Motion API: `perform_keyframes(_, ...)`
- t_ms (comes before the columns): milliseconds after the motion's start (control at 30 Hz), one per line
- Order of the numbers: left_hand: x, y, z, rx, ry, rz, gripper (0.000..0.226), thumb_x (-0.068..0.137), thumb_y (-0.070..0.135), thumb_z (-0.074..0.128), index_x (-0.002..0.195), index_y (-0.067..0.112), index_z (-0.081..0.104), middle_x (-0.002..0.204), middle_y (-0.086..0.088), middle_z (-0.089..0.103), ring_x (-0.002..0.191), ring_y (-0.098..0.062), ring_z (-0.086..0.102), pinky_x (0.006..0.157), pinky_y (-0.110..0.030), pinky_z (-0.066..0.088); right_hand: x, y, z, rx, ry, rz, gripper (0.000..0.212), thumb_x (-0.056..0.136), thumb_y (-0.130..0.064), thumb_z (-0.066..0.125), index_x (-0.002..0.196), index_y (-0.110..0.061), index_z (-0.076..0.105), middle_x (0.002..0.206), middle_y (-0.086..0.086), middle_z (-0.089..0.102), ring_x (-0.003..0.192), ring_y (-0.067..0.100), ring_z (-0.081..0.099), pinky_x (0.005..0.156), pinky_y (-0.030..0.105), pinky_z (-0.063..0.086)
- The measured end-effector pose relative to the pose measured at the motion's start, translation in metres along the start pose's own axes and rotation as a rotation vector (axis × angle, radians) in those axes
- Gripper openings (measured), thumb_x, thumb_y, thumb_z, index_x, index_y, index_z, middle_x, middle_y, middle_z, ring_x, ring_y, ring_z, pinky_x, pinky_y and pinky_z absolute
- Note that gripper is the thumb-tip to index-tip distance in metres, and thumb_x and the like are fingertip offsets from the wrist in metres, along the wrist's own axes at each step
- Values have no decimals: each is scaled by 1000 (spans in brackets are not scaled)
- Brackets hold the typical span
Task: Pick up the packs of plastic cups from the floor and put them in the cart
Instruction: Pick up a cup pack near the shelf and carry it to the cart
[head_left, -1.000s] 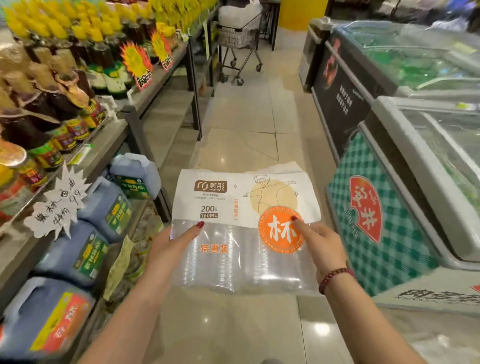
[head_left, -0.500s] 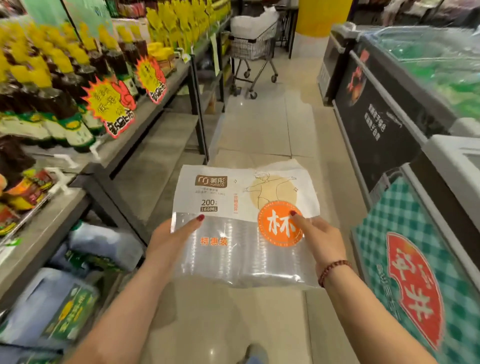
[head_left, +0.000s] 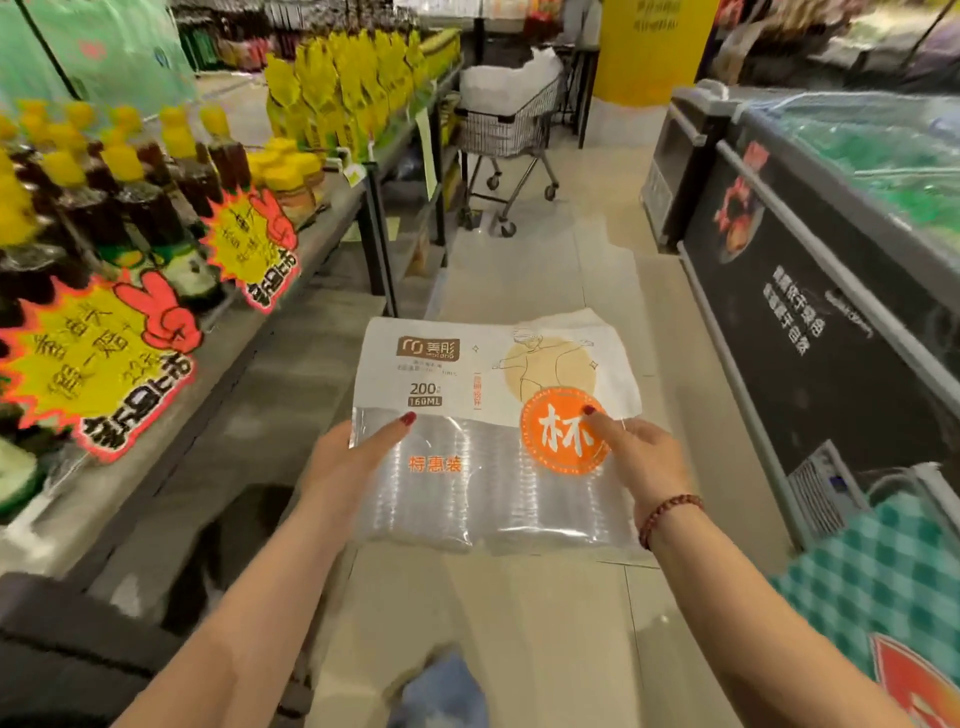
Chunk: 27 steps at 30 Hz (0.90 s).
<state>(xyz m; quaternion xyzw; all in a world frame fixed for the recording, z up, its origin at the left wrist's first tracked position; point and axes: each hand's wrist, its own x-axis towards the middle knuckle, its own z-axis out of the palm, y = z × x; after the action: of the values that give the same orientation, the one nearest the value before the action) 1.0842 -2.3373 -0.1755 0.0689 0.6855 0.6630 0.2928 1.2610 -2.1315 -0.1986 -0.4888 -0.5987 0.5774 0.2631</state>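
The pack of plastic cups (head_left: 493, 436) is up off the floor and riding out in front at about waist height, carried flat with its printed face up. The left hand (head_left: 348, 462) clamps the pack's left edge, thumb pressed on top and the fingers hidden underneath. The right hand (head_left: 639, 457) does the same on the right edge, its thumb landing on the orange round label. So both hands are pinching the 1 pack between thumb and fingers, neither spread free.

What has changed against the view 1 second ago: the grip looks the same, but the aisle has slid past. The blue jugs on the low shelf are gone from sight, the yellow starburst price tags (head_left: 98, 364) now sit large at the left, and the checked freezer panel (head_left: 883, 571) has dropped to the lower right corner. The cart (head_left: 506, 119), already loaded with white bags, stands bigger and nearer at the end of the aisle beside the yellow pillar (head_left: 649, 52), though still well apart from the pack.

My read: the pick-up is done and the carry is underway; the drop into the cart is not yet done. Whether more packs lie on the floor, I cannot tell.
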Motion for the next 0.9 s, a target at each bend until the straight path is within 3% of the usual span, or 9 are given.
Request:
perform_keyframes(133,103,35,11,29,-19,-34,31,73,37,83,99,25,72,85,4,77,79,-22,75,72,-41,60,78,-40,42,-41,31,46,44,70,-56,73,80,-14,71,85,-1,74,90,22,66,89,45,52)
perform_keyframes(233,176,61,20,45,-50,-62,40,66,44,86,99,27,73,92,1,77,86,-28,74,83,-53,58,136,-66,68,-48,71,48,53,55,-65,70,69,-14,68,79,0,73,82,24,65,84,45,51)
perform_keyframes(367,255,85,44,44,-61,-78,36,69,39,85,100,25,72,91,0,77,86,-28,74,82,-53,58,207,-91,95,-41,94,43,43,50,-65,68,61,-24,68,78,6,70,78,26,61,82,46,51)
perform_keyframes(433,295,95,57,32,-64,-78,37,70,37,85,101,23,72,91,-1,77,86,-28,74,82,-53,58,245,-102,108,-27,93,52,43,55,-61,71,60,-18,65,76,9,68,76,25,59,81,47,51)
perform_keyframes(533,361,108,78,41,-66,-76,42,67,40,86,102,24,71,92,1,77,88,-28,73,84,-54,57,314,-117,125,-16,83,40,41,71,-46,77,49,-19,56,61,-2,57,69,23,50,67,39,42)
perform_keyframes(667,443,132,111,27,-72,-62,50,61,48,88,103,29,71,97,0,77,92,-30,73,86,-56,55,412,-143,145,4,39,45,36,61,-54,76,59,-19,68,72,0,70,75,24,61,72,40,48)
perform_keyframes(800,518,163,150,16,-71,-59,39,70,41,85,105,28,72,98,-1,77,94,-30,73,89,-56,54,498,-177,156,-3,24,28,36,68,-50,76,42,-31,60,53,-11,53,65,19,48,67,36,37)
perform_keyframes(900,569,183,176,11,-64,-54,46,61,47,88,102,29,74,98,-1,77,94,-29,73,88,-54,55,555,-200,164,2,18,28,42,72,-47,76,39,-30,57,54,-10,52,64,18,46,67,34,37)
